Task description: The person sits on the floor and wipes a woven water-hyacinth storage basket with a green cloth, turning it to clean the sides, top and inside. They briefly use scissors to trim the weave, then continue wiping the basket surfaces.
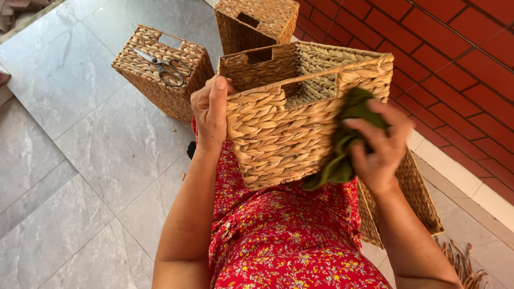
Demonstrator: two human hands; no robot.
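The left hand (210,111) gripped the left edge of a woven basket (289,128) held over the lap, against a red flowered dress (284,241). The right hand (377,144) clutched a green cloth (342,150) pressed to the basket's right side. Behind, scissors (163,67) lay on another basket (160,72) on the grey tiled floor (69,160).

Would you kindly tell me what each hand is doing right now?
Left hand: closed on the square woven straw basket.
Right hand: grip closed on a crumpled dark green cloth.
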